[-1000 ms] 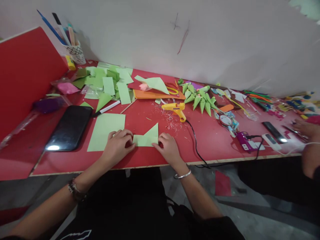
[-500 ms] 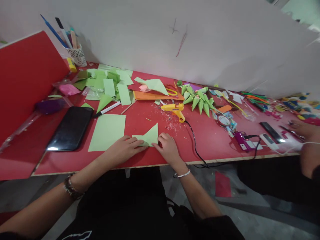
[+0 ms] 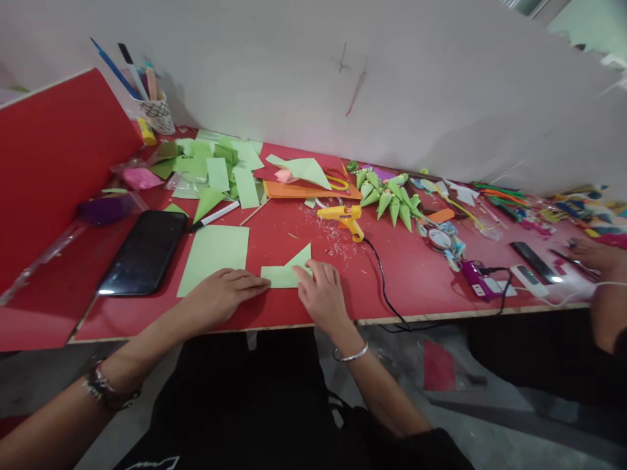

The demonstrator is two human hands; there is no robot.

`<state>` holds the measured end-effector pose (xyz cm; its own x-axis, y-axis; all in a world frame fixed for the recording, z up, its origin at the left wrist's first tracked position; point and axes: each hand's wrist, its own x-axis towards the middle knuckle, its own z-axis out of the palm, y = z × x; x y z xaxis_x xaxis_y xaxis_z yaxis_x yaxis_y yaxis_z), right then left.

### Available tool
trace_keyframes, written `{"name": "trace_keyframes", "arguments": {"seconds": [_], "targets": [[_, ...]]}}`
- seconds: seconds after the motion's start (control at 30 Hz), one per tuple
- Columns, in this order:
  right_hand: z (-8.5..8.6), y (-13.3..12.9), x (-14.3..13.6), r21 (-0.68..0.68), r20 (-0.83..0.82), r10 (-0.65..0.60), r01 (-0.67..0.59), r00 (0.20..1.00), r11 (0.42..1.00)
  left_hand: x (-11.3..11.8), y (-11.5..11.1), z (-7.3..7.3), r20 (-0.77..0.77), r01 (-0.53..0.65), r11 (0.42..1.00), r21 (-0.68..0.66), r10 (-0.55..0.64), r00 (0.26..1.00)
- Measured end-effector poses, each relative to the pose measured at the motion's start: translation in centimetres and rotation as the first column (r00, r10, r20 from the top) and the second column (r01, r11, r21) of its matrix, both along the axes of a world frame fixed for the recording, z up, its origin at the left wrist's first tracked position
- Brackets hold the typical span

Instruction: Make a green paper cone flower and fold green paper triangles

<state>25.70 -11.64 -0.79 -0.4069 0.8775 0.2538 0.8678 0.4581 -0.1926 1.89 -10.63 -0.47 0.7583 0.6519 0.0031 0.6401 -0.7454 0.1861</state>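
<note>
A folded piece of light green paper (image 3: 280, 277) lies on the red table, with a pointed flap rising at its right. My left hand (image 3: 223, 294) rests flat by the paper's left edge, fingers stretched out together and their tips touching it. My right hand (image 3: 323, 292) lies over the paper's right end, thumb and fingers apart and pressing on it, hiding that edge. Left of the folded piece is a flat light green sheet (image 3: 215, 258), near my left wrist.
A yellow glue gun (image 3: 345, 219) with a black cord lies ahead of my right hand. Green paper cones (image 3: 392, 196) sit behind it. A black phone (image 3: 144, 254), a marker (image 3: 215, 215) and green paper pieces (image 3: 218, 174) are leftward. Another person's hand (image 3: 600, 254) is far right.
My left hand has slid left to the paper's edge. My right hand has moved up onto the paper, its fingers now over the right end. The view has shifted slightly.
</note>
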Motion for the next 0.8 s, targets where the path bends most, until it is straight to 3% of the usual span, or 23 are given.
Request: {"name": "trace_keyframes", "arguments": {"seconds": [0.1, 0.2, 0.53, 0.8], "targets": [[-0.3, -1.3, -1.1, 0.017, 0.071, 0.184, -0.186, 0.980, 0.982, 0.0, -0.1, -0.3, 0.015, -0.012, 1.000, 0.008, 0.012, 1.000], [-0.5, -1.8, -1.6, -0.035, 0.083, 0.248, -0.246, 0.965, 0.969, 0.0, 0.0, -0.3, 0.017, 0.000, 1.000, 0.001, 0.000, 1.000], [-0.5, -1.5, 0.8, -0.132, -0.033, 0.119, -0.122, 0.992, 0.984, -1.9, 0.3, -0.2, 0.080, 0.000, 1.000, -0.003, 0.000, 0.997], [-0.7, -2.0, 3.1, -0.138, -0.087, 0.012, -0.024, 0.996, 0.990, -1.8, 0.1, -0.1, 0.060, -0.015, 1.000, -0.018, 0.016, 0.998]]}}
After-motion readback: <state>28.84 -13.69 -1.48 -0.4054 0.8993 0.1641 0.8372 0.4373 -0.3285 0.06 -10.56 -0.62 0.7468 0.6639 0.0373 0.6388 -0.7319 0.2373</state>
